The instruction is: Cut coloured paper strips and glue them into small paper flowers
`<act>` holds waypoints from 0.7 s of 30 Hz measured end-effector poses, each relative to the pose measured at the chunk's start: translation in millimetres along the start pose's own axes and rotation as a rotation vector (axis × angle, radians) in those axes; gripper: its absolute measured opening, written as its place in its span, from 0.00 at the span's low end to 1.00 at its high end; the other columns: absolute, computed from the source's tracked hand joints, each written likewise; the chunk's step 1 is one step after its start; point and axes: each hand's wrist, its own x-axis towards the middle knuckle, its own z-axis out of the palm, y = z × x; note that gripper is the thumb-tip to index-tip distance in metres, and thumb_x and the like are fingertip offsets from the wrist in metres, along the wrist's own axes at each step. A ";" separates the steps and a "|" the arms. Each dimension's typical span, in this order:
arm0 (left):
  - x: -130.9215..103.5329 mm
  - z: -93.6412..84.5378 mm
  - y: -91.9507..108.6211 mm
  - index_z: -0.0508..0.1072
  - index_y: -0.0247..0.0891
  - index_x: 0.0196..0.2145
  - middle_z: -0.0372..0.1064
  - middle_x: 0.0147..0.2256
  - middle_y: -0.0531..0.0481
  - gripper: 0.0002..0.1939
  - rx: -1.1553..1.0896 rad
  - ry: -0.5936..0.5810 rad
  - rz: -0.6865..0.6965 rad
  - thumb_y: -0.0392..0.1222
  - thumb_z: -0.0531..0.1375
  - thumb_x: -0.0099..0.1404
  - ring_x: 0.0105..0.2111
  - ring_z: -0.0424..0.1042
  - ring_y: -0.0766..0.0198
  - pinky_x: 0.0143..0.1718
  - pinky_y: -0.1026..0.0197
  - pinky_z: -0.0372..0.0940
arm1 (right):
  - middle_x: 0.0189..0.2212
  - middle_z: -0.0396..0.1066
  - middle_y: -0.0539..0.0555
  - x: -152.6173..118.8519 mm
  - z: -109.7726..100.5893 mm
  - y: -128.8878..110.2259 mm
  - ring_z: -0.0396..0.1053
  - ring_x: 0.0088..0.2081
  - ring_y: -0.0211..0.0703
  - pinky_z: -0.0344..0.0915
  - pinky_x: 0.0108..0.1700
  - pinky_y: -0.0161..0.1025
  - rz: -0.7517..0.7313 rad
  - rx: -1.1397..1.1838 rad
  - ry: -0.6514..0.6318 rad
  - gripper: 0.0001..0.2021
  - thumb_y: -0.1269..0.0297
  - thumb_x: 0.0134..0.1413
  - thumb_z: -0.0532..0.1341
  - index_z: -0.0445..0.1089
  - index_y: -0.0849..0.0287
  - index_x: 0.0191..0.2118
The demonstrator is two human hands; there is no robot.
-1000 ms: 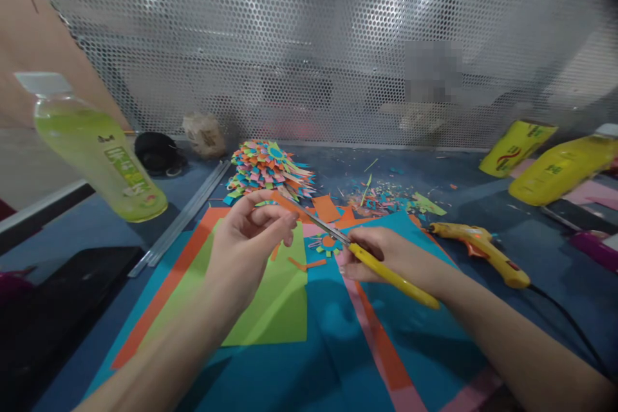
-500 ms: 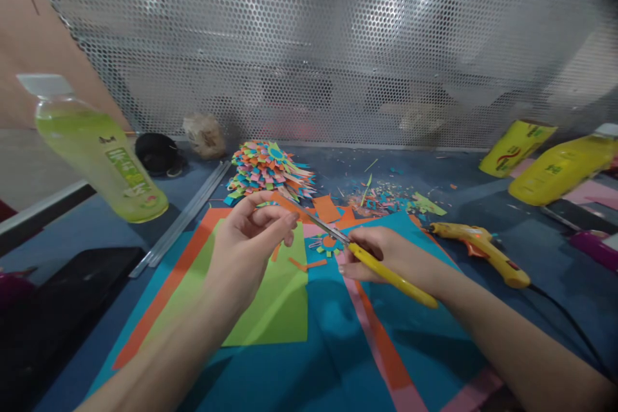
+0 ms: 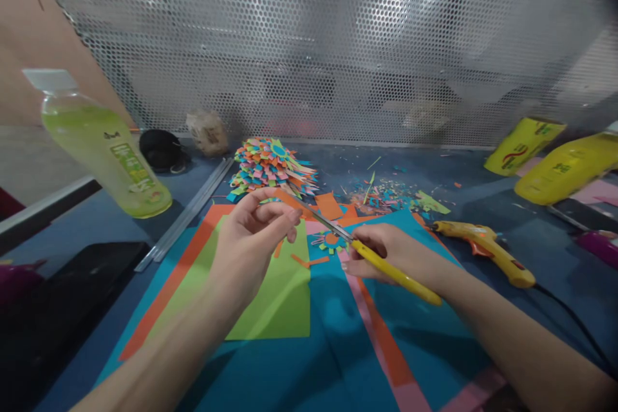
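Yellow-handled scissors [image 3: 386,264] are held in my right hand [image 3: 386,251], their blades pointing up and left. Between the fingertips of my left hand [image 3: 255,232] is a small orange paper piece [image 3: 287,198], and the scissor tips meet it. Under my hands lie a green sheet [image 3: 280,296], blue sheets [image 3: 333,347] and orange and pink strips. A small paper flower with an orange centre [image 3: 332,240] rests on the blue sheet, beside thin orange strips [image 3: 316,261].
Behind is a pile of fringed coloured paper [image 3: 270,167] and scattered scraps [image 3: 391,196]. A yellow glue gun [image 3: 483,248] lies right. A green drink bottle [image 3: 106,148] stands left, near clear glue sticks [image 3: 186,212]. Yellow containers [image 3: 524,145] are at the far right.
The whole view has shifted slightly, with things appearing a little further right. My hands, the scissors and the orange piece keep nearly the same arrangement.
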 end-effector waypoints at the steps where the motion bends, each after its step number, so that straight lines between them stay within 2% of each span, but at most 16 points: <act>1: -0.1 0.1 0.2 0.66 0.38 0.35 0.69 0.20 0.59 0.14 -0.001 -0.001 0.000 0.34 0.65 0.50 0.18 0.65 0.74 0.24 0.68 0.59 | 0.21 0.51 0.44 -0.1 -0.2 0.1 0.50 0.23 0.31 0.48 0.23 0.32 -0.003 -0.005 -0.001 0.14 0.56 0.46 0.60 0.56 0.59 0.23; 8: 0.0 -0.4 0.3 0.65 0.37 0.36 0.69 0.21 0.58 0.16 -0.012 0.005 -0.014 0.34 0.65 0.50 0.19 0.65 0.73 0.23 0.68 0.59 | 0.18 0.48 0.43 -0.4 -0.2 -2.4 0.48 0.21 0.30 0.45 0.21 0.31 -0.016 0.045 -0.006 0.17 0.55 0.44 0.61 0.54 0.58 0.21; 14: 0.7 0.5 -0.6 0.65 0.37 0.35 0.70 0.21 0.57 0.16 -0.041 0.007 -0.021 0.33 0.65 0.49 0.19 0.64 0.73 0.23 0.68 0.59 | 0.16 0.50 0.42 -0.5 -0.8 -6.0 0.49 0.18 0.28 0.45 0.20 0.30 0.011 0.135 -0.044 0.15 0.57 0.44 0.61 0.56 0.59 0.21; 21: 0.9 -0.3 2.5 0.68 0.37 0.35 0.69 0.20 0.57 0.15 -0.055 0.031 0.012 0.34 0.65 0.48 0.19 0.65 0.72 0.21 0.67 0.60 | 0.14 0.50 0.42 -1.2 -2.7 -5.2 0.48 0.17 0.28 0.44 0.19 0.30 0.016 0.075 -0.022 0.15 0.56 0.44 0.61 0.56 0.59 0.21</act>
